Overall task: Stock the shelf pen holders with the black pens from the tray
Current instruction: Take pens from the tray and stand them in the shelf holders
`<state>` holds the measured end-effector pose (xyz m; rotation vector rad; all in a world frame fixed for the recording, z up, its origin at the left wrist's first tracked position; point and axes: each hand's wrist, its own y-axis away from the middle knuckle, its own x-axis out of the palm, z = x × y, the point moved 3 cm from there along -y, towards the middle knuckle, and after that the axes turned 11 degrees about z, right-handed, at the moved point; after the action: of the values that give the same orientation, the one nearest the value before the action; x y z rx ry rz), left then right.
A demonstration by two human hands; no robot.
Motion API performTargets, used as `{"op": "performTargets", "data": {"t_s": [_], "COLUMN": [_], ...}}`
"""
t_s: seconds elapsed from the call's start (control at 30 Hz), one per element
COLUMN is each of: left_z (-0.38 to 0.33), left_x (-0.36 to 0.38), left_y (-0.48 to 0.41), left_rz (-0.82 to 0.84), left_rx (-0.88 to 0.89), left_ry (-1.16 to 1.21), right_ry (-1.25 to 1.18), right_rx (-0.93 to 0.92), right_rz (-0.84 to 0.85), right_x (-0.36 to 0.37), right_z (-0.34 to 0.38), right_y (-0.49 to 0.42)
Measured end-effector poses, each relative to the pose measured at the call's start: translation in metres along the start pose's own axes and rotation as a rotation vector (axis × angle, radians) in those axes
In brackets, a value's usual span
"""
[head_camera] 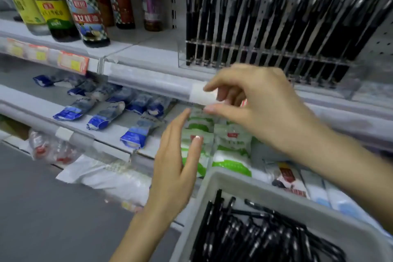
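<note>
Two hands: left (174, 166), right (261, 108), near tray (265, 191)

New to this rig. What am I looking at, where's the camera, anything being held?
No robot: one wide-angle camera worn on a person's head looks down at their two bare hands before shop shelves. The left hand is flat, the right hand loosely curled; neither holds anything visible. The grey tray, lower right, contains loose black pens. The clear pen holder on the upper shelf holds rows of upright pens. Sauce bottles stand left of it.
</note>
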<state>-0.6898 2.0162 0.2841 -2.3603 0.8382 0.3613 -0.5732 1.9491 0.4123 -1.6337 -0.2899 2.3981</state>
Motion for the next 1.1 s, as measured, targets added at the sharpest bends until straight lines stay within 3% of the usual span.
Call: {"op": "performTargets", "data": {"t_s": [0.17, 0.23, 0.37, 0.83, 1.0, 1.1], "left_z": [0.045, 0.057, 0.069, 0.071, 0.07, 0.069], "left_x": [0.057, 0.068, 0.072, 0.075, 0.076, 0.076], "left_y": [0.087, 0.101, 0.107, 0.108, 0.106, 0.105], "left_rz": [0.264, 0.342, 0.388, 0.334, 0.305, 0.299], "left_rx": [-0.276, -0.305, -0.349, -0.326, -0.32, -0.326], "left_ry": [0.063, 0.006, -0.042, -0.024, -0.023, -0.012], "right_ry": [-0.247, -0.27, -0.207, -0.061, -0.455, -0.576], "right_rx": [0.284, 0.413, 0.5, 0.476, 0.57, 0.644], "right_rz": [0.234, 0.281, 0.329, 0.196, 0.173, 0.051], "right_x": [0.118, 0.155, 0.201, 0.238, 0.23, 0.231], "right_z": [-0.056, -0.077, -0.1, -0.1, -0.087, -0.082], "right_y": [0.097, 0.126, 0.155, 0.181, 0.179, 0.177]}}
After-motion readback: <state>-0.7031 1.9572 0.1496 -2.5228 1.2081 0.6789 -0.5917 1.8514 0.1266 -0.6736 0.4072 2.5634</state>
